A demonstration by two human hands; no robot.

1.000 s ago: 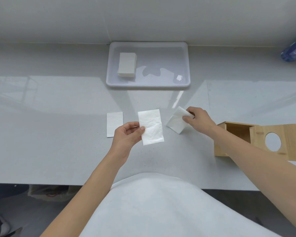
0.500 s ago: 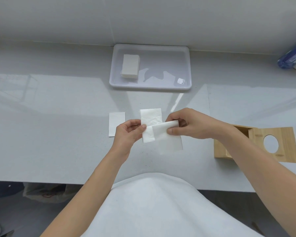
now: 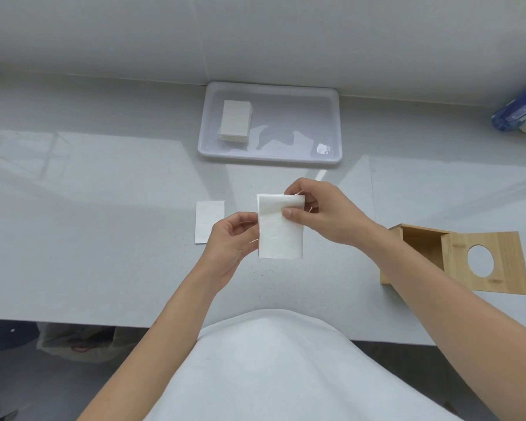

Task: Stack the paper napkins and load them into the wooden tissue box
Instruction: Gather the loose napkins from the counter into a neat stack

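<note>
Two white paper napkins (image 3: pixel 280 235) lie squared on top of each other, held upright above the grey counter. My left hand (image 3: pixel 230 238) pinches their left edge. My right hand (image 3: pixel 319 212) grips the top right corner, thumb on the front. One more folded napkin (image 3: pixel 209 221) lies flat on the counter just left of my left hand. The wooden tissue box (image 3: pixel 419 247) stands open at the right, its lid (image 3: pixel 486 262) with a round hole lying beside it.
A white plastic tray (image 3: pixel 331 126) at the back holds a stack of napkins (image 3: pixel 236 124) in its left part. A blue-wrapped package (image 3: pixel 520 115) lies at the far right by the wall. The counter's front edge runs close to my body.
My right hand picked up a napkin from the counter and brought it left onto the one in my left hand. Both napkins are now aligned and held by both hands.
</note>
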